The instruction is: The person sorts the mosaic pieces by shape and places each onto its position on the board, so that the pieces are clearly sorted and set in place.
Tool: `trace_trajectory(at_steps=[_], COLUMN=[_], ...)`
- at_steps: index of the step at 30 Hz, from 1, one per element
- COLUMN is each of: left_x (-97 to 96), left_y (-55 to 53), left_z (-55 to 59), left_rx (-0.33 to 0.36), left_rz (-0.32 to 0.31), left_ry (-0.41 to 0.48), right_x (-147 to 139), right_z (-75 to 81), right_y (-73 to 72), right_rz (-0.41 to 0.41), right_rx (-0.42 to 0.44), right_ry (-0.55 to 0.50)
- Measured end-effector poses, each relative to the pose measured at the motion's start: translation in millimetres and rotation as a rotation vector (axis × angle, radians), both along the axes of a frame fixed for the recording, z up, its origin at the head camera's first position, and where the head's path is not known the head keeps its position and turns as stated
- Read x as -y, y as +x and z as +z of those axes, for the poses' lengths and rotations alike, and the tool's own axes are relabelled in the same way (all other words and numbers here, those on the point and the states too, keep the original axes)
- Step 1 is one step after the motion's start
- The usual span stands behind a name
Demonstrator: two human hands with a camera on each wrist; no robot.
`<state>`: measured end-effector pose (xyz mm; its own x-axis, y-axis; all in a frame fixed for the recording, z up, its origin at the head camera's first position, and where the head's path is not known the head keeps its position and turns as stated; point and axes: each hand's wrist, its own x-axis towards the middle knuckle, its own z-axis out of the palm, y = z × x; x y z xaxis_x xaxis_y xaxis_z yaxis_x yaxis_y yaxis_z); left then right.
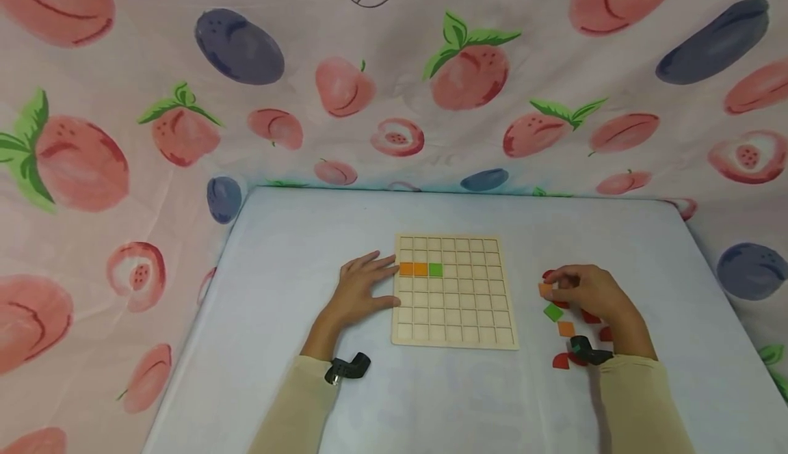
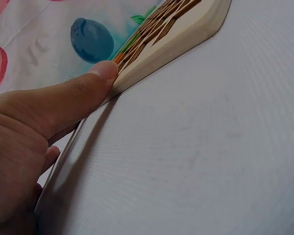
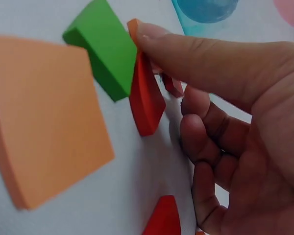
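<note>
A wooden grid board [image 1: 455,301] lies on the table, with two orange square tiles [image 1: 414,269] and a green tile [image 1: 436,270] side by side in its second row at the left. Along the board's left edge, my left hand [image 1: 357,291] has its fingers spread, and the thumb touches the rim. To the board's right, my right hand [image 1: 594,295] pinches an orange square tile [image 1: 544,290] between thumb and fingertips. The right wrist view shows only a thin side of that orange tile [image 3: 133,30] at the thumb tip.
Around the right hand lie a loose green tile [image 1: 553,312], another orange tile [image 1: 566,329] and several red pieces [image 1: 561,361], some partly hidden beneath the hand and wrist. A fruit-printed cloth [image 1: 394,98] rises behind the white table [image 1: 295,235].
</note>
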<state>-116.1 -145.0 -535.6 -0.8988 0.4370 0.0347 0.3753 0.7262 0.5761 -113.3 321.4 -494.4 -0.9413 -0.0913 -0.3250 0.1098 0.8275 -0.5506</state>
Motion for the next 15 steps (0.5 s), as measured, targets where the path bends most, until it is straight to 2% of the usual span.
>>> trace_trajectory(at_steps=[6,11,15], left_x=[-0.5,-0.4,0.7], left_y=[-0.1,-0.3,-1.0], left_z=[0.6,-0.1,-0.4], left_rx=[-0.014,0.001,-0.006], left_rz=[-0.002,-0.008,-0.008], left_ry=[-0.005,-0.017,-0.015], right_x=[-1.2,-0.6,-3.0], right_z=[0.2,-0.7,-3.5], right_y=[0.4,1.8,2.5], right_rz=[0.001,-0.001,0.010], right_rx=[-0.001,0.010,-0.018], right_ry=[0.002,-0.013,-0.016])
